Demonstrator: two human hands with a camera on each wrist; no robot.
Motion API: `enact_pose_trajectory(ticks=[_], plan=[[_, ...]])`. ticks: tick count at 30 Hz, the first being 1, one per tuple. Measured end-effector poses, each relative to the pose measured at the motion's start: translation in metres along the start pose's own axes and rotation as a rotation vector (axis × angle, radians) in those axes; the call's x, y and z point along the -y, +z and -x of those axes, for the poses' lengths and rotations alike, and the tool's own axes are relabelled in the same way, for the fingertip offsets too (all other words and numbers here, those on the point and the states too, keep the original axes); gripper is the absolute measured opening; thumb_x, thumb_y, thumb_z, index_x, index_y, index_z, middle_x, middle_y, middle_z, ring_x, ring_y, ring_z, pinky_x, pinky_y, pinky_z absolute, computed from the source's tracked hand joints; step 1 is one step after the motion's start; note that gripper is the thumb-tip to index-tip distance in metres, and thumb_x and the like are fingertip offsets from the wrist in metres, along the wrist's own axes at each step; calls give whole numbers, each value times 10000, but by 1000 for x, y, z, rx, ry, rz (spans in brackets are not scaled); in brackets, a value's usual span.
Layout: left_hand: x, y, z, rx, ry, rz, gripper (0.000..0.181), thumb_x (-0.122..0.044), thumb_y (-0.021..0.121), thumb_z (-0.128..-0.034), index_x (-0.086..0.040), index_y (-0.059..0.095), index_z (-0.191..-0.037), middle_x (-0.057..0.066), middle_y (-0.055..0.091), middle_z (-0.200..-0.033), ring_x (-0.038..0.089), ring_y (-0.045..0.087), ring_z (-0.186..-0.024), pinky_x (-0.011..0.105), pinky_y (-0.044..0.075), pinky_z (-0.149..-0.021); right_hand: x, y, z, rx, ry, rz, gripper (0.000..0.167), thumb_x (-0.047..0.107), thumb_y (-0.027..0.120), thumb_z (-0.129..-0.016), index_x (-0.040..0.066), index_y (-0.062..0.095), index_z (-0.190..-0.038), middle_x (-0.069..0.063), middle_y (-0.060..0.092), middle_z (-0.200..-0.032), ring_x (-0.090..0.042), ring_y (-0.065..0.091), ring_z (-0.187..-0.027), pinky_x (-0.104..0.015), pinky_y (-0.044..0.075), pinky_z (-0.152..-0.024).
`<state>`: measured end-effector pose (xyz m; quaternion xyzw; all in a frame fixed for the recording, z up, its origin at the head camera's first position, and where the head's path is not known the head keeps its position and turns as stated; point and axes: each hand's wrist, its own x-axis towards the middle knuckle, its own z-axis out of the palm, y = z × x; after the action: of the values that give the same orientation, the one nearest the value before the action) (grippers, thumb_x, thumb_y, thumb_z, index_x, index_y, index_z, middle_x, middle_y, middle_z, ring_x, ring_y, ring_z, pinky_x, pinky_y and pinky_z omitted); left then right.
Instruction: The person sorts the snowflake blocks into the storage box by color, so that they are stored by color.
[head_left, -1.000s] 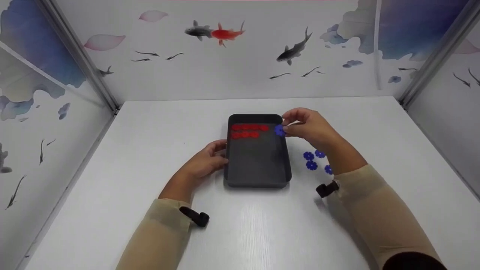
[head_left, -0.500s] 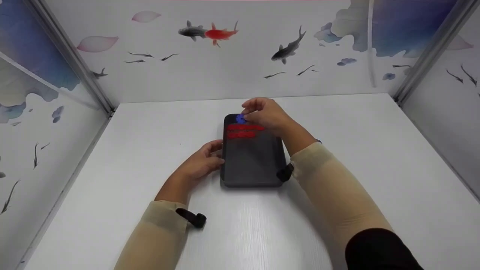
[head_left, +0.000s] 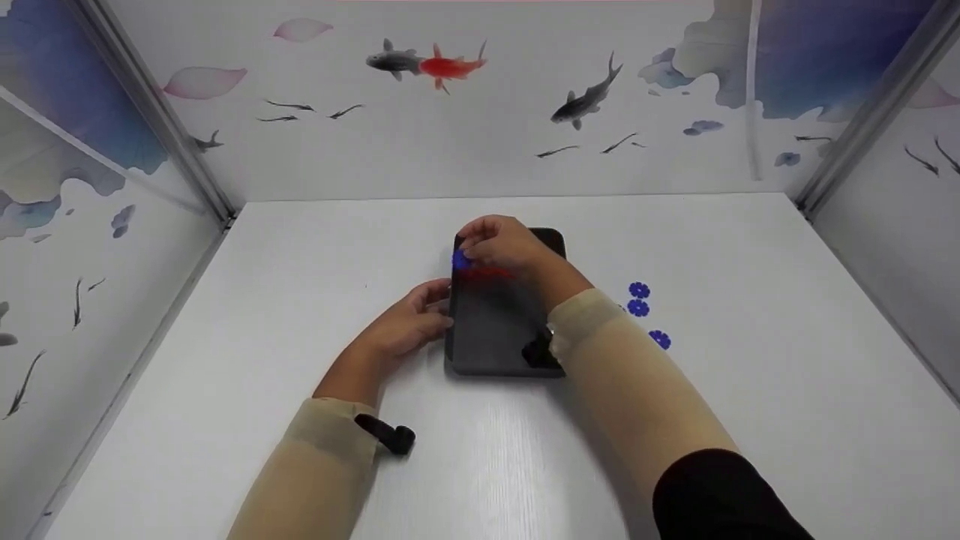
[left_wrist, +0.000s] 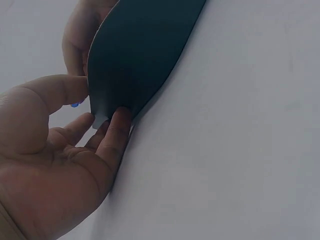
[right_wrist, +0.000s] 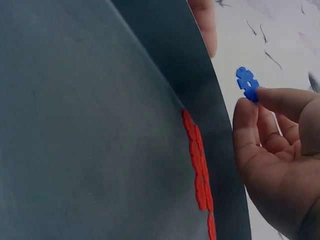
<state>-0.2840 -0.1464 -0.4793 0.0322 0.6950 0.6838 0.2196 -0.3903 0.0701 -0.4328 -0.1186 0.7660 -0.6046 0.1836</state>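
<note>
Leftward along the far end of the tray (head_left: 495, 330), the right hand (head_left: 504, 241) has carried a blue flower-shaped piece (head_left: 460, 259) from the far right corner to the far left, passing over the far edge midway. Its thumb and forefinger pinch the piece narrowly, with the other fingers bent behind. Meanwhile, the left hand (head_left: 401, 324) has kept its place, holding the tray's left side between thumb and fingers.

The blue piece is raised clear of the tray floor near the far left corner. Just nearer, red pieces (right_wrist: 197, 165) lie in rows inside the tray, partly hidden by the right hand in the head view. Right of the tray, loose blue pieces (head_left: 638, 307) lie on the white table (head_left: 750, 420).
</note>
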Motion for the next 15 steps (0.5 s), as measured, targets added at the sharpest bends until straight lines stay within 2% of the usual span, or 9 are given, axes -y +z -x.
enact_pose_trajectory(ticks=[6,15], plan=[[0,0,0,10,14,-9,723,-2,634,-979,-167,375,-1634,74,436,-1671,245,498,-1506,448,455,-1227,-6,3,-2,72,22,33,271,-17,714,-966,39,690,-1230,-69,719,-1054,-194,675,-934,-293,606,-791],[0,-1,2,2,7,-10,712,4,628,-984,-192,395,-1628,48,452,-1659,234,516,-1497,428,468,-1214,-13,0,-8,157,99,223,288,-10,727,-940,71,706,-1215,-72,765,-1045,-189,722,-896,-312,641,-826]])
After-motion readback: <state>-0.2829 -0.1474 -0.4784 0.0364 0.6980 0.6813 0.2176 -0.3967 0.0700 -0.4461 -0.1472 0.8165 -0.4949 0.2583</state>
